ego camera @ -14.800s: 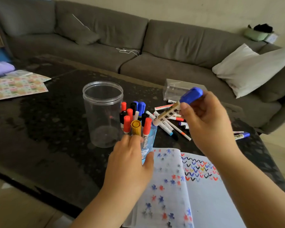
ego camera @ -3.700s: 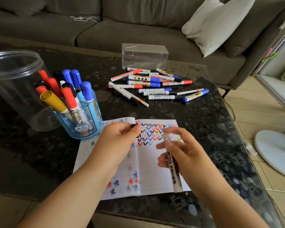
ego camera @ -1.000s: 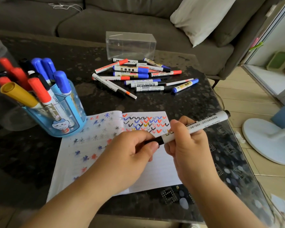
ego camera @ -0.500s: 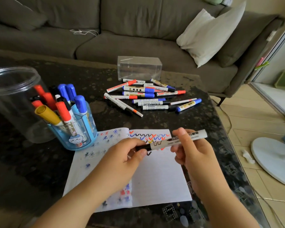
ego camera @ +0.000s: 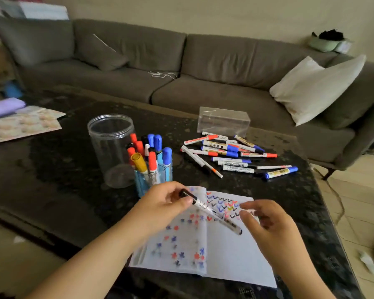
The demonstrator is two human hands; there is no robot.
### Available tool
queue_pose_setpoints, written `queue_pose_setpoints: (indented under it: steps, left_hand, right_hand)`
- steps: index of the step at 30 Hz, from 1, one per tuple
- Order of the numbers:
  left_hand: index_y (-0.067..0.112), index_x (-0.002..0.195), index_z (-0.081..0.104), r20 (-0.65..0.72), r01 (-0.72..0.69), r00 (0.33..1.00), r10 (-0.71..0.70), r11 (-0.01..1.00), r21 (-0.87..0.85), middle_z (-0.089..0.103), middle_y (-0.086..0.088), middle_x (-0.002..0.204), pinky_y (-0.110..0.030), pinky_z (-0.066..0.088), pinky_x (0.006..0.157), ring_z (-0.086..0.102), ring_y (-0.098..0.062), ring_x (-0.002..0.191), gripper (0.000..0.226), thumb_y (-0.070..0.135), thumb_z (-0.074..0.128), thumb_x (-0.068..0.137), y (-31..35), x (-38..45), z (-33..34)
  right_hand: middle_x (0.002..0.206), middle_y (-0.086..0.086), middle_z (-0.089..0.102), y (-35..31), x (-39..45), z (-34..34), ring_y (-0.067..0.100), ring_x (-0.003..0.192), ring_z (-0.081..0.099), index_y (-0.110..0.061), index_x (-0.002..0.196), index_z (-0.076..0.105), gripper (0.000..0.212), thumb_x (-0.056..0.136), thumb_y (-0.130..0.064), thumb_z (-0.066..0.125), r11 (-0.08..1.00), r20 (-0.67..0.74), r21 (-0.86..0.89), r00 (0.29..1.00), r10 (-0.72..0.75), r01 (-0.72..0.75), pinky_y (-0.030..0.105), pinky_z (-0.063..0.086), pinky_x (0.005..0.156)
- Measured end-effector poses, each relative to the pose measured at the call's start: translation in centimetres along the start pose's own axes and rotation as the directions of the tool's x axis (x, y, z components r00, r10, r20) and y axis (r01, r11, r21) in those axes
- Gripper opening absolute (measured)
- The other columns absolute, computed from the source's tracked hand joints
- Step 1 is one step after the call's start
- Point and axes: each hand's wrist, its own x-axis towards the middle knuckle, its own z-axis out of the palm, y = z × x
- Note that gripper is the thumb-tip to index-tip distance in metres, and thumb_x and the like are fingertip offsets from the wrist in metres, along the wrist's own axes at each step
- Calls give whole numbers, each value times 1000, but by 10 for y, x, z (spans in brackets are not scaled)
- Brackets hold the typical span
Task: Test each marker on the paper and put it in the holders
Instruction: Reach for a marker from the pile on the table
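above the open white notebook paper [ego camera: 229,251], the left hand [ego camera: 162,207] pinches a black-capped white marker [ego camera: 212,212]; the right hand [ego camera: 266,221] hovers beside it, fingers relaxed and empty.

A long grey sofa [ego camera: 203,67] lines the pale wall [ego camera: 203,14] behind the dark speckled table [ego camera: 52,169]. A white cushion [ego camera: 315,87] leans at its right end; light wooden floor [ego camera: 354,201] shows beyond the table's right edge.

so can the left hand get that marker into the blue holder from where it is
Probably yes. The left hand holds the black-capped marker just in front of the blue holder, with nothing between them. The holder is crowded with markers, so finding a gap may take some care.
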Motion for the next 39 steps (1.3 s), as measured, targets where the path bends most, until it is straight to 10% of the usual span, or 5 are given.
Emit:
queue_pose_setpoints:
  steps: [11,18,21,26,39]
  left_hand:
    - [27,101,65,-159,-95,979,125,978,183,67,12,92,-21,52,81,62,0,88,18,34,62,85,-3,-24,-60]
    - [30,120,49,-231,-109,949,216,908,404,42,22,113,-2,37,73,46,3,99,31,26,58,90,-23,-8,-69]
    - [25,129,46,-230,-118,943,242,886,449,33,24,117,5,28,83,37,8,109,40,24,57,90,-31,-5,-68]
    - [21,137,43,-288,-44,933,215,863,503,37,11,136,-28,44,98,46,-11,119,51,22,59,89,-34,-2,-75]
    - [30,140,34,-253,12,964,88,929,370,38,13,138,-15,40,91,46,-3,117,54,20,56,92,-34,-5,-72]
  right_hand:
    - [81,-13,55,-91,13,85,0,67,51,-22,100,66,16,88,-32,63,849,354,-200,844,-404,490,8,38,62]
    - [73,-19,55,-113,64,58,-6,66,51,-22,94,49,10,92,-27,58,968,-94,-44,964,-250,246,3,37,52]
    - [79,-21,55,-120,79,67,-8,72,54,-22,99,45,12,94,-26,55,961,-42,-33,961,-275,273,3,40,54]
    - [88,0,64,-124,94,94,15,77,60,-20,97,43,9,99,-29,43,943,162,-134,946,-281,304,23,41,56]
    - [99,-3,38,-113,90,129,11,83,44,-13,122,56,32,96,-31,51,861,364,-304,885,-291,408,20,32,74]
